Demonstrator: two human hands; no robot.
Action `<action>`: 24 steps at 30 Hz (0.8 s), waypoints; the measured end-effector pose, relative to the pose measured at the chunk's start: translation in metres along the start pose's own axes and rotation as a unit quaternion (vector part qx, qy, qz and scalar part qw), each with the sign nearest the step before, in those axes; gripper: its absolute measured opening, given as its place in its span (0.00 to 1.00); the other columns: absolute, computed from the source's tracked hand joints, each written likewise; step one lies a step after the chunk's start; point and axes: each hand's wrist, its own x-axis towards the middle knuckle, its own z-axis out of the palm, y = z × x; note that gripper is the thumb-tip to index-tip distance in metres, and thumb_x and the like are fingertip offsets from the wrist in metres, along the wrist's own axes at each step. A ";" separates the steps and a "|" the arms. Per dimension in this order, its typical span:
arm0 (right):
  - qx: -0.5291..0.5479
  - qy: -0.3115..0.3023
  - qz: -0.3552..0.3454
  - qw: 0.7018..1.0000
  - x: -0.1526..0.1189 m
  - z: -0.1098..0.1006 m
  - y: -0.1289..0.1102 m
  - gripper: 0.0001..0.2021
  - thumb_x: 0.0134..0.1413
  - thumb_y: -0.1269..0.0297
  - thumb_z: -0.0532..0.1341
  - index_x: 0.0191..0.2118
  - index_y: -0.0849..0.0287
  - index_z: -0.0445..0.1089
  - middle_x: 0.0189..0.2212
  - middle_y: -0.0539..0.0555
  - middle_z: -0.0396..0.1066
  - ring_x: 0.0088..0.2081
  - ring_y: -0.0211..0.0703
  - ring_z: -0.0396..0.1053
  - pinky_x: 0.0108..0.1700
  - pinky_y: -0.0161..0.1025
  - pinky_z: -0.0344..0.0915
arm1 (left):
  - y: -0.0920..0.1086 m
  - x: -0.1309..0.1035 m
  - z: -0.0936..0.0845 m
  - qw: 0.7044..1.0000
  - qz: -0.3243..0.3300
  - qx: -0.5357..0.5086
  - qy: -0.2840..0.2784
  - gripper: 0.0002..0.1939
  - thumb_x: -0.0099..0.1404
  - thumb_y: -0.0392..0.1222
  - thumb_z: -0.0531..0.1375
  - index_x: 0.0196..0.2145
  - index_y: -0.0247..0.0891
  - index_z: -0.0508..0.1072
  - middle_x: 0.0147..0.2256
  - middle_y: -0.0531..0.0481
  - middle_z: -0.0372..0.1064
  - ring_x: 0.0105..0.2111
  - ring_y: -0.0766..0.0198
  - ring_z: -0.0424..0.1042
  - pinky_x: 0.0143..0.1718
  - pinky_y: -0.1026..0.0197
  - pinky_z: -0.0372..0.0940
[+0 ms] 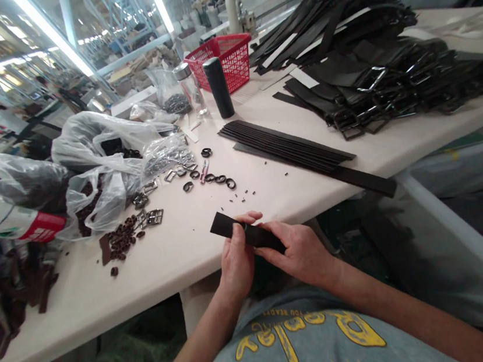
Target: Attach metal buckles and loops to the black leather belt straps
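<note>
Both my hands grip a black belt strap (259,236) just off the table's front edge. My left hand (237,258) has its thumb on top of the strap and its fingers behind. My right hand (298,247) pinches the strap's right part, covering its end. Past my hands, several black belt loops (220,179) lie around small pink-handled snips (204,171). Tiny dark bits (243,195) are scattered on the table nearer me. A row of flat black straps (281,146) lies side by side to the right.
Brown loops (121,240) and metal buckles (154,217) lie at the left by plastic bags (87,147). A red basket (235,58), a dark bottle (218,87) and a clear bottle (190,90) stand at the back. Buckled black belts (388,81) are heaped at the right.
</note>
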 end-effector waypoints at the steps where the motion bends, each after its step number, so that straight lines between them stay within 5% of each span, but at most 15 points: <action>1: 0.003 0.005 -0.012 1.000 0.002 0.000 0.000 0.15 0.57 0.62 0.63 0.50 0.58 0.70 0.39 0.55 0.79 0.37 0.48 0.78 0.37 0.38 0.69 | -0.002 -0.002 0.001 1.000 -0.012 0.018 -0.018 0.15 0.68 0.56 0.56 0.38 0.43 0.74 0.46 0.48 0.73 0.52 0.57 0.69 0.58 0.54 0.60; 3: 0.002 0.017 -0.030 0.999 0.005 -0.002 0.001 0.19 0.55 0.65 0.62 0.53 0.57 0.68 0.40 0.55 0.79 0.38 0.47 0.78 0.39 0.38 0.70 | -0.004 -0.005 0.000 0.997 -0.026 0.060 -0.051 0.15 0.68 0.54 0.57 0.42 0.42 0.75 0.51 0.46 0.72 0.55 0.55 0.67 0.61 0.54 0.57; 6: -0.020 0.010 -0.027 0.999 0.006 -0.010 0.006 0.11 0.54 0.64 0.63 0.44 0.57 0.71 0.32 0.52 0.78 0.31 0.47 0.77 0.33 0.38 0.69 | 0.001 0.000 -0.010 0.994 -0.016 0.104 -0.031 0.18 0.68 0.54 0.57 0.47 0.41 0.75 0.51 0.45 0.72 0.55 0.55 0.66 0.59 0.56 0.59; 10: -0.029 -0.033 -0.007 0.999 0.001 -0.024 0.015 0.07 0.53 0.65 0.63 0.39 0.55 0.71 0.29 0.50 0.77 0.29 0.46 0.76 0.31 0.38 0.68 | 0.018 0.012 -0.027 0.990 -0.020 0.134 0.033 0.17 0.62 0.52 0.64 0.43 0.39 0.75 0.33 0.52 0.71 0.32 0.65 0.69 0.36 0.64 0.66; 13: -0.018 -0.029 -0.006 0.999 -0.002 -0.024 0.017 0.13 0.53 0.64 0.64 0.45 0.54 0.69 0.35 0.51 0.78 0.33 0.48 0.77 0.34 0.40 0.71 | 0.026 0.015 -0.028 0.992 -0.045 0.112 0.024 0.19 0.58 0.50 0.68 0.43 0.39 0.73 0.29 0.55 0.67 0.25 0.69 0.65 0.27 0.66 0.64; 16: 0.000 0.017 -0.024 1.000 0.000 -0.015 0.013 0.19 0.55 0.59 0.65 0.51 0.54 0.66 0.42 0.55 0.77 0.40 0.51 0.78 0.39 0.43 0.74 | 0.024 0.011 -0.020 0.994 -0.071 0.084 0.006 0.18 0.57 0.49 0.68 0.42 0.39 0.71 0.29 0.54 0.67 0.27 0.68 0.67 0.28 0.66 0.65; 24: 0.000 0.042 -0.081 0.996 0.007 -0.003 0.011 0.12 0.62 0.58 0.61 0.50 0.53 0.68 0.40 0.54 0.77 0.39 0.47 0.77 0.41 0.40 0.74 | 0.014 0.009 -0.019 0.996 -0.070 0.051 -0.031 0.18 0.57 0.48 0.67 0.39 0.37 0.69 0.30 0.53 0.66 0.29 0.68 0.65 0.32 0.65 0.62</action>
